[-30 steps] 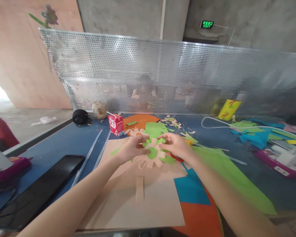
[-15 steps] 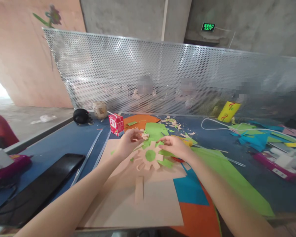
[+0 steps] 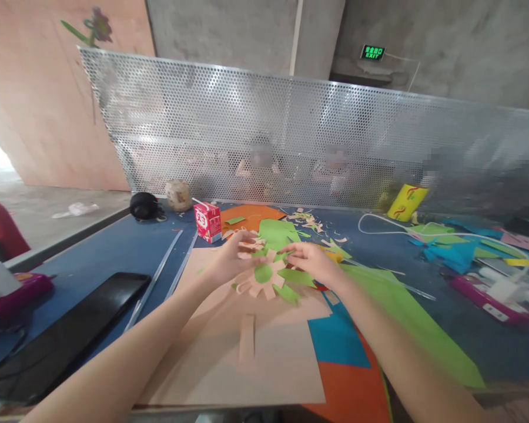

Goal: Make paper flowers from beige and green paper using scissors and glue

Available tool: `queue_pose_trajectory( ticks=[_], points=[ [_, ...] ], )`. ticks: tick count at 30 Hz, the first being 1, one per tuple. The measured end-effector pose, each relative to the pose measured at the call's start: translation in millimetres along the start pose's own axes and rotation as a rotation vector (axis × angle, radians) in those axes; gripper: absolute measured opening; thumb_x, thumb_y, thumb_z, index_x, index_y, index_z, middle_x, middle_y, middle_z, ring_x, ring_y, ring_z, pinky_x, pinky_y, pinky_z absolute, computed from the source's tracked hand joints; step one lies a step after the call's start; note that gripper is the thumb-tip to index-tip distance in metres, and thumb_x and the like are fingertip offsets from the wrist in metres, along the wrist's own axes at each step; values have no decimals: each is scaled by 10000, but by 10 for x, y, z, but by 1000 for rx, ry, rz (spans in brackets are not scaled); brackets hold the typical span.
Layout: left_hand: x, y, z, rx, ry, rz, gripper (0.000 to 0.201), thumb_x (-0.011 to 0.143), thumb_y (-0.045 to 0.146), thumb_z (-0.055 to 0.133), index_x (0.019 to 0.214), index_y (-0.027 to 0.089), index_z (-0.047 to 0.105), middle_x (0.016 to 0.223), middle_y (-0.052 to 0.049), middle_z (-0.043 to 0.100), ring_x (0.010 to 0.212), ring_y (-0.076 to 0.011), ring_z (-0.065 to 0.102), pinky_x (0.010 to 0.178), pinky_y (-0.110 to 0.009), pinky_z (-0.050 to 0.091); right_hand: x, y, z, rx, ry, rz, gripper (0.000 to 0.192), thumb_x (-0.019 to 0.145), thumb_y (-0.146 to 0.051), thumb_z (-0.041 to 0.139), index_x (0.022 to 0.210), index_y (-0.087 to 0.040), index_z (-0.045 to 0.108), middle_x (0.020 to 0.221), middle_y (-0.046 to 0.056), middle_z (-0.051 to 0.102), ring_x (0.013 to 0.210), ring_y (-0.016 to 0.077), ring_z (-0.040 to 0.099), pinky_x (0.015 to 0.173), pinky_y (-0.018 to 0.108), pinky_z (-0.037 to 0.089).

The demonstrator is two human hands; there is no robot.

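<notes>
A paper flower (image 3: 263, 274), with pale pink petals and a round green centre, lies on a large pale pink sheet (image 3: 286, 376). Pointed green paper leaves (image 3: 296, 276) stick out from under its right side. At the flower's upper left is my left hand (image 3: 231, 258), its fingers apart and its thumb close to the petals. My right hand (image 3: 312, 261) has its fingertips bent together at the upper right petals; they appear to pinch the flower's edge, though the contact is partly hidden. A folded pale pink strip (image 3: 247, 339) lies nearer to me.
A red drink carton (image 3: 207, 222) stands behind my left hand. Left lie a black phone-like slab (image 3: 83, 329) and clear plastic strips (image 3: 156, 276). Green sheets (image 3: 405, 317) and blue paper (image 3: 339, 338) are at right. Paper scraps (image 3: 308, 220) lie before a perforated metal screen (image 3: 194, 129).
The flower has shifted slightly left and turned a little, and more of the green leaves shows on its right. My left hand's fingers have spread slightly; my right hand stays at the upper right petals.
</notes>
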State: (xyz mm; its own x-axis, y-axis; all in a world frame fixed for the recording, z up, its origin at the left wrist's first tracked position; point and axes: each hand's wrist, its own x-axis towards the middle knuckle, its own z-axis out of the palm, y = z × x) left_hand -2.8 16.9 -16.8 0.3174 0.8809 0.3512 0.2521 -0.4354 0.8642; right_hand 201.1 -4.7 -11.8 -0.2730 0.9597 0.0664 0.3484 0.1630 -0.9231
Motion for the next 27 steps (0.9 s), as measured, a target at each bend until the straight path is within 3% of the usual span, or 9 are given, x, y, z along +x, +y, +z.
queue_pose_trajectory(
  ticks=[3,10,21,27],
  points=[
    [-35,3,60,16,-105,-30,510,542,235,703,995,195,472,1077,-83,498,970,-200,511,719,-321,461,-18,-31,15,-15,7,-14,172,751,-189,516,910,-163,578,701,13,636,686,118,612,647,238,469],
    [-76,74,136,91,-136,-116,599,546,194,687,1086,226,429,1002,-55,484,764,-136,523,628,-275,445,-24,-36,37,-62,58,-45,131,731,-202,523,849,-167,567,657,1,618,646,123,604,628,246,466],
    [-92,126,133,150,-182,-78,635,563,210,678,1135,223,401,1025,-86,491,986,-219,479,666,-279,426,-29,-21,81,-82,102,-69,127,709,-202,520,825,-176,562,645,-3,606,596,121,588,557,230,445],
    [-99,132,134,209,-191,-79,656,558,208,684,1147,215,393,1012,-82,508,938,-212,514,664,-279,425,-60,-48,118,-140,116,-119,148,716,-228,532,856,-188,559,708,9,621,631,125,589,583,238,447]
  ],
)
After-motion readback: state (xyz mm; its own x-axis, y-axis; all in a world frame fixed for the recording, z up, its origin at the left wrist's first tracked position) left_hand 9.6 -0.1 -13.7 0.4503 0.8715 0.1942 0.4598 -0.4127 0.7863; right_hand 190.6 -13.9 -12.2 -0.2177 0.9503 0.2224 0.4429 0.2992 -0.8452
